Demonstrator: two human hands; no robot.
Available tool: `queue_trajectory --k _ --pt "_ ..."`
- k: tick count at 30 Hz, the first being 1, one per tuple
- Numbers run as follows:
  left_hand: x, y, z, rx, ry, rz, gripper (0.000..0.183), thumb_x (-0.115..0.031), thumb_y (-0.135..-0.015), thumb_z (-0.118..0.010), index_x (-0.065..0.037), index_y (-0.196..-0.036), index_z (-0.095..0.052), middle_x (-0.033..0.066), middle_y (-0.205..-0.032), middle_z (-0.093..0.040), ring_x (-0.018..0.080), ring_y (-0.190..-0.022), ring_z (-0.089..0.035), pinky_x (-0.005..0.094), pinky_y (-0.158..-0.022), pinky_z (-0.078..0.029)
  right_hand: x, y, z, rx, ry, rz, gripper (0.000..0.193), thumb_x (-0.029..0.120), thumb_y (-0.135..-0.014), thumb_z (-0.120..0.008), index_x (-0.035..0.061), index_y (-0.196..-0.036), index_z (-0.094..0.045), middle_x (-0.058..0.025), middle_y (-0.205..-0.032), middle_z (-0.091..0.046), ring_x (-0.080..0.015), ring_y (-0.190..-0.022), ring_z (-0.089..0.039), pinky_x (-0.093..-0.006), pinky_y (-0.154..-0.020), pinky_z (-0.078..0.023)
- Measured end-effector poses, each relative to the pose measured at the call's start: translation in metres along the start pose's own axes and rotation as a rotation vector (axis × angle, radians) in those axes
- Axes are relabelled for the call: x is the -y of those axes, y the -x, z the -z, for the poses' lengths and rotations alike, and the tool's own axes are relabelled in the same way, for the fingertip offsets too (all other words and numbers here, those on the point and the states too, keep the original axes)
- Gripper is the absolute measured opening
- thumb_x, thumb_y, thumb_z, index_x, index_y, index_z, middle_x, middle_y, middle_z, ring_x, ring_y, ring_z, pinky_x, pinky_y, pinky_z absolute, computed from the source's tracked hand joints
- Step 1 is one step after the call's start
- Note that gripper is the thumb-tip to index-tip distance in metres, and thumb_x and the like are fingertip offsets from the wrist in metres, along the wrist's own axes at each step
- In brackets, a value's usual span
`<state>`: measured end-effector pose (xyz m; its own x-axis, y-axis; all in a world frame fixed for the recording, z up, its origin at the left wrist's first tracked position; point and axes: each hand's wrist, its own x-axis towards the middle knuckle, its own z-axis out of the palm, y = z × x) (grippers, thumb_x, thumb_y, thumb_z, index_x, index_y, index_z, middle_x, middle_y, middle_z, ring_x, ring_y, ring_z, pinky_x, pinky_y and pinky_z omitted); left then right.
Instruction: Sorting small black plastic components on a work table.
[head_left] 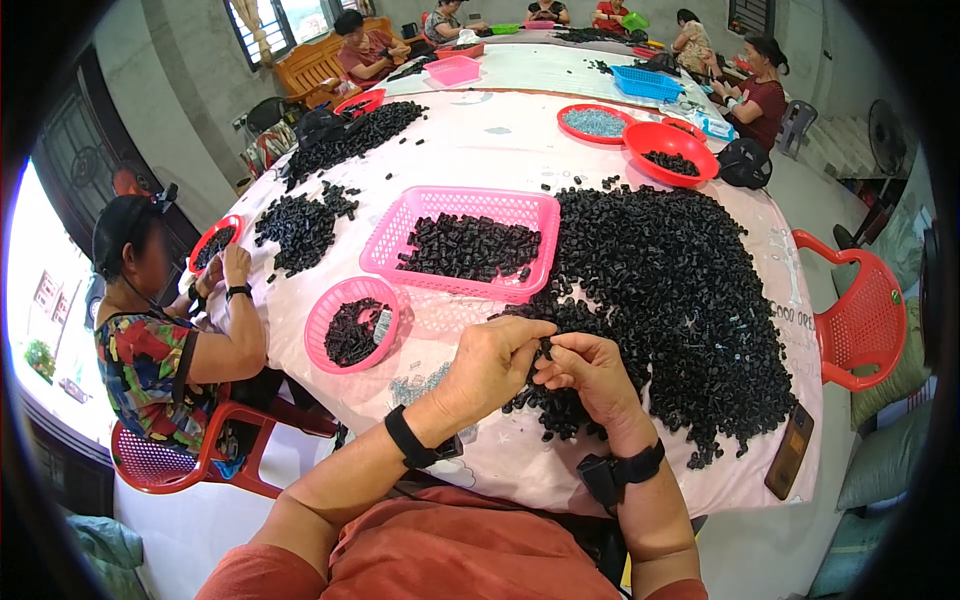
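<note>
Over the near edge of the table, my left hand point(488, 368) and my right hand point(597, 378) meet, their fingertips pinched together. Between them is a small black plastic part point(545, 348), mostly covered by the fingers, so its exact shape is hard to make out. A big heap of similar black parts point(670, 290) spreads below and to the right of my hands. Just beyond them stands a pink rectangular basket point(375, 245) with more black parts inside. To the left is a round pink basket point(318, 345) of thin black pieces. Small clear pieces point(415, 388) lie beside my left wrist.
A phone point(790, 452) lies at the right table edge, near a red chair point(870, 320). Farther off are a red bowl point(650, 140), a red tray of clear bluish pieces point(593, 123) and a blue basket point(645, 83). A co-worker point(160, 340) sits at left; several others sit farther back.
</note>
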<state>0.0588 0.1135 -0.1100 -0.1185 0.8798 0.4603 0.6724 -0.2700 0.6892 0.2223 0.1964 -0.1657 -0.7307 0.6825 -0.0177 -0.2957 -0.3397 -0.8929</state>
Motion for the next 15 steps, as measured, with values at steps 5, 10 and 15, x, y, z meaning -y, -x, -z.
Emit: queue_trajectory --k 5,10,15 --pt "-0.0015 -0.0002 0.0001 -0.006 -0.026 -0.022 0.022 0.005 -0.084 -0.065 -0.001 -0.103 -0.073 0.0162 -0.092 -0.073 0.0266 -0.082 -0.072 0.0333 -0.072 -0.057 -0.0015 -0.0006 0.0014 0.003 0.017 -0.015 0.025 0.016 -0.096 -0.065 -0.0029 -0.112 -0.066 -0.0128 -0.093 -0.072 -0.0191 -0.077 -0.073 -0.0244 -0.066 -0.058" --pt "-0.0008 -0.0031 -0.0002 0.008 -0.087 -0.181 0.021 0.007 -0.081 -0.065 -0.002 -0.099 -0.072 0.0155 -0.089 -0.072 0.0303 -0.082 -0.070 0.0368 -0.072 -0.056 0.0014 -0.0003 -0.0009 0.016 0.057 -0.013 0.025 0.020 -0.096 -0.066 -0.0025 -0.106 -0.068 -0.0098 -0.090 -0.072 -0.0172 -0.076 -0.073 -0.0225 -0.065 -0.057" --pt "-0.0049 -0.0062 0.0008 0.066 -0.120 -0.235 0.026 0.010 -0.076 -0.062 -0.002 -0.098 -0.071 0.0142 -0.082 -0.069 0.0322 -0.079 -0.069 0.0388 -0.071 -0.056 0.0049 0.0011 -0.0006 0.015 0.091 -0.007 0.025 0.023 -0.096 -0.066 -0.0018 -0.101 -0.069 -0.0083 -0.086 -0.072 -0.0156 -0.073 -0.072 -0.0214 -0.063 -0.056"
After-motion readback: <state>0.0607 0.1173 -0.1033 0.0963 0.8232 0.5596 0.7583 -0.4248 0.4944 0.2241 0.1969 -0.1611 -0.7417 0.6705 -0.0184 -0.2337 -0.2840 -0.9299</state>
